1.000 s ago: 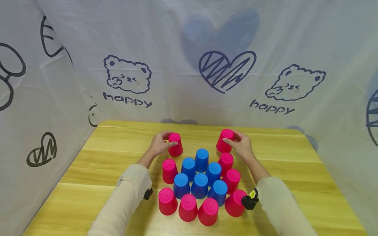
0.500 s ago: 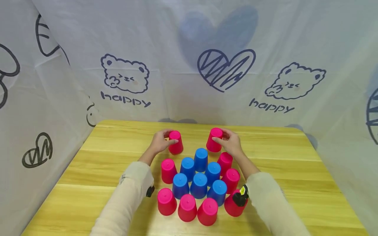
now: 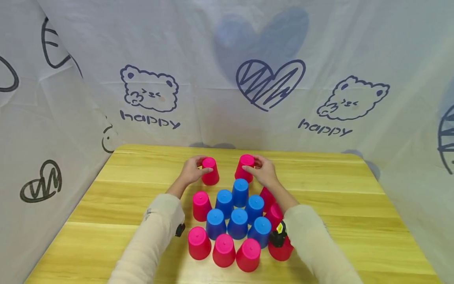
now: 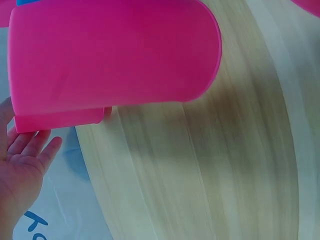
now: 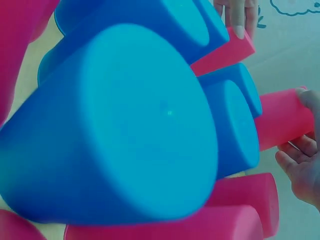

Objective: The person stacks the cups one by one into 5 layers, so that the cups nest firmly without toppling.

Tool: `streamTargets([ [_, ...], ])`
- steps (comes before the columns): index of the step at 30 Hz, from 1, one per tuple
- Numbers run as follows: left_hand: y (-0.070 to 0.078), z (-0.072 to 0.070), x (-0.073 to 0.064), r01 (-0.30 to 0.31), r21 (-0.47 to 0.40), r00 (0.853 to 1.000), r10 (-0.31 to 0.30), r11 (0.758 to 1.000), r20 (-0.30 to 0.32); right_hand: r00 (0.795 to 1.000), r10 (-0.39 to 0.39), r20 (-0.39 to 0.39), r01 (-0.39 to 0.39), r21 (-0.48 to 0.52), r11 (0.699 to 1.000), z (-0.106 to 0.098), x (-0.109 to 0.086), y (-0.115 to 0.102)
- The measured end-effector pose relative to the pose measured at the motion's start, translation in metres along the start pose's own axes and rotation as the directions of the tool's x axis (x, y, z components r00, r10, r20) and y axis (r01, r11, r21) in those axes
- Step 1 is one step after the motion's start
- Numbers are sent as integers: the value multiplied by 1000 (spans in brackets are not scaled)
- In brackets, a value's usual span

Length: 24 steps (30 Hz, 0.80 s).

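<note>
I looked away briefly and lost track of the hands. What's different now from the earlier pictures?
The right hand has moved its pink cup leftward, toward the second pink cup in the left hand, to behind the rearmost blue cup. Nothing was newly grasped or let go. The left hand still holds its cup in about the same spot; the blue cups and front pink cups stayed put.

Smooth plastic cups (image 3: pixel 211 179), faintly glossy wood-grained tabletop (image 3: pixel 347 213), creased matt cloth backdrop (image 3: pixel 209 114).
</note>
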<state>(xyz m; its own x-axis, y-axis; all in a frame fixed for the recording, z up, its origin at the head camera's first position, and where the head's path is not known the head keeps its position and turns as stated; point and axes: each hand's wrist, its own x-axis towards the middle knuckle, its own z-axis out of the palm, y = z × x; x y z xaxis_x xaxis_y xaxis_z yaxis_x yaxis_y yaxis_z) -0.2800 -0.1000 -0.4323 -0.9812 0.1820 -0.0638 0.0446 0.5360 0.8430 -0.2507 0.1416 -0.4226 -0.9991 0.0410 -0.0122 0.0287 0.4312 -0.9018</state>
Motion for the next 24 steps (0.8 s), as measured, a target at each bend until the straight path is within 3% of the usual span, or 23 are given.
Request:
streamTargets([
  [16, 3, 7, 4, 8, 10, 1000, -8, 1000, 12, 997, 34, 67, -32, -24, 999, 25, 6, -7],
  [24, 1, 9, 4, -20, 32, 1000, 19, 999, 15, 996, 17, 88, -15, -29, 999, 33, 6, -9],
])
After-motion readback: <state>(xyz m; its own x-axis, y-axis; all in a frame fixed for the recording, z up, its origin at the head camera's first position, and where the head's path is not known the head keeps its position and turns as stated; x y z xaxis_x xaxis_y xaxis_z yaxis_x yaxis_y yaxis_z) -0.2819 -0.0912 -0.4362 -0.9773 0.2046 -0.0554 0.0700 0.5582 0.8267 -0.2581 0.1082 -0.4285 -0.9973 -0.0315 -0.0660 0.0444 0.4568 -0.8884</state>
